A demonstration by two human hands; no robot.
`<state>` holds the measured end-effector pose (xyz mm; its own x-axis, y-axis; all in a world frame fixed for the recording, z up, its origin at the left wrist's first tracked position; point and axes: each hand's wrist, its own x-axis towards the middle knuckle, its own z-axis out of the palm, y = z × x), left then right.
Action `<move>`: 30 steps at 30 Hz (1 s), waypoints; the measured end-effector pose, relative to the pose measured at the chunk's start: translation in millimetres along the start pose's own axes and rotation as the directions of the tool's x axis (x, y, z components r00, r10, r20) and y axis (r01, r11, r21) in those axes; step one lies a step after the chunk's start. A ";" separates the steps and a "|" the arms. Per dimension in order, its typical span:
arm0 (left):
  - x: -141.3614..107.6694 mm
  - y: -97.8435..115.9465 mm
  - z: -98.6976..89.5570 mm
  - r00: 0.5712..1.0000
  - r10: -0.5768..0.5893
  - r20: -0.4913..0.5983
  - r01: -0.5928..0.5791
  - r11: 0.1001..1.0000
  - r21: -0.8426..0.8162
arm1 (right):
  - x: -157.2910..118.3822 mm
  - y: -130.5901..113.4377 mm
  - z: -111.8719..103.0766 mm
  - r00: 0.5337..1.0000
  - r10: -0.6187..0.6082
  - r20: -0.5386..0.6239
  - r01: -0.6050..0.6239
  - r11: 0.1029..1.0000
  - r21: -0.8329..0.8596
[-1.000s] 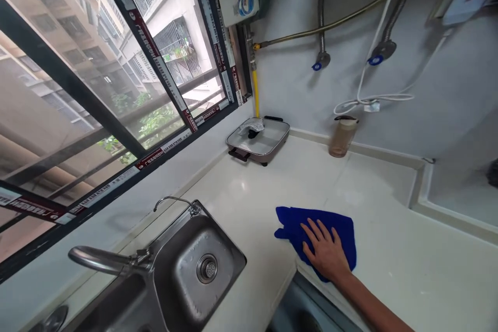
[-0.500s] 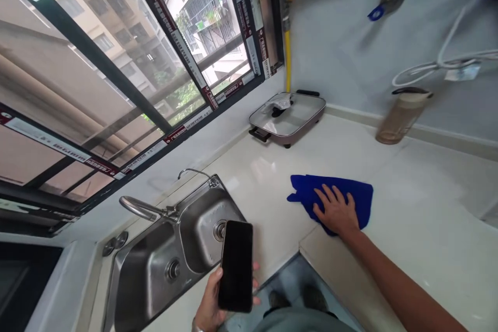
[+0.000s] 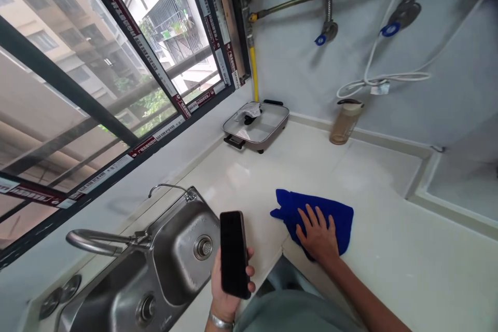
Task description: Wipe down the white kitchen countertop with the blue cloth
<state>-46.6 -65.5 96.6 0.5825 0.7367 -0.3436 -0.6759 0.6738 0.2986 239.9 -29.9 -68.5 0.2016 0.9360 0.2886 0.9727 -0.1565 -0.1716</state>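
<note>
A smartphone [image 3: 234,254] with a dark screen is held upright in my left hand [image 3: 222,282], fingers wrapped round its edges, beside the sink. My right hand [image 3: 319,236] lies flat with fingers spread on a blue cloth [image 3: 342,218]. That cloth is spread on the white countertop [image 3: 311,166] near its inner corner, with a ragged left end. My right palm covers part of it.
At left is a double steel sink [image 3: 175,249] with a curved faucet [image 3: 97,241]. Toward the back corner stands a lidded electric pan [image 3: 257,124]. A brown bottle [image 3: 345,123] stands by the wall, below a looped white cable [image 3: 365,83].
The view has turned to the right, so the surroundings shift left and more of the right-hand counter shows. My left hand still holds the phone; my right hand stays on the cloth.
</note>
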 end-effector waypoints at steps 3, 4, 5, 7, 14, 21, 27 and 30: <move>5.5 9.0 -10.8 0.999 -0.042 0.006 0.042 0.994 -0.098 | -6.1 -2.2 1.1 0.999 0.020 0.025 -0.019 1.000 -0.022; 6.2 12.4 -14.4 0.999 -0.052 0.010 0.053 0.992 -0.115 | -6.2 -2.2 1.8 0.999 0.028 0.030 -0.027 0.999 -0.032; 6.7 16.1 -17.7 0.998 -0.063 0.016 0.065 0.990 -0.122 | -5.6 -2.0 2.5 0.999 0.033 0.035 -0.032 0.999 -0.043; 7.8 23.9 -23.1 0.995 -0.089 0.033 0.092 0.989 -0.114 | -2.3 -0.8 3.9 0.998 0.041 0.041 -0.038 0.997 -0.067; 8.7 48.9 -37.8 0.997 -0.080 0.019 0.076 0.983 0.168 | 38.5 4.0 8.2 0.984 0.129 0.119 -0.110 0.981 -0.158; -2.4 70.4 -65.4 0.974 -0.220 -0.048 0.205 0.777 0.595 | 57.3 -1.3 12.5 0.971 0.215 0.102 -0.195 0.965 -0.173; -9.3 83.4 -57.2 0.970 -0.211 -0.119 0.240 0.763 0.601 | 58.4 -1.7 7.3 0.975 0.202 0.088 -0.190 0.973 -0.127; -24.6 87.7 -57.0 0.966 -0.177 -0.190 0.257 0.744 0.617 | 48.6 -8.9 7.5 0.981 0.191 0.043 -0.186 0.978 -0.095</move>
<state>-145.9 -27.9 80.4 0.5961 0.5813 -0.5539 -0.0742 0.7268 0.6829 240.1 19.4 -60.0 0.3783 0.9017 0.2095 0.9246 -0.3572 -0.1323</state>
